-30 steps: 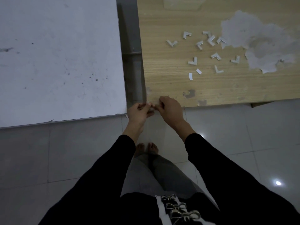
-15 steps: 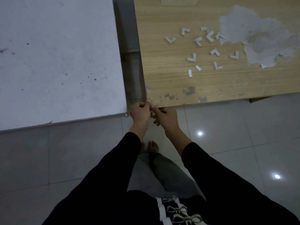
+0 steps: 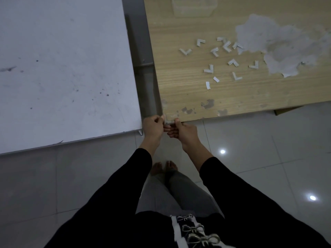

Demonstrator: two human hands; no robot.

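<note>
A small pale L-shaped corner piece (image 3: pixel 168 121) sits on the near left corner of the wooden table (image 3: pixel 232 97). My left hand (image 3: pixel 154 127) holds it from the left with curled fingers and thumb. My right hand (image 3: pixel 186 133) pinches it from the right, thumb on top. Several more white L-shaped pieces (image 3: pixel 208 68) and two short white strips (image 3: pixel 207 85) lie scattered on the table farther back.
A white board-like table (image 3: pixel 62 68) lies to the left, a narrow dark gap (image 3: pixel 146 83) between it and the wooden table. The wood veneer has a large peeled grey patch (image 3: pixel 279 45). A clear plastic box (image 3: pixel 193 6) stands at the far edge. Glossy floor tiles (image 3: pixel 268 149) lie below.
Both hands have shifted slightly up to the table's corner, and the pale piece now sits against that corner. The camera view has tilted a little.
</note>
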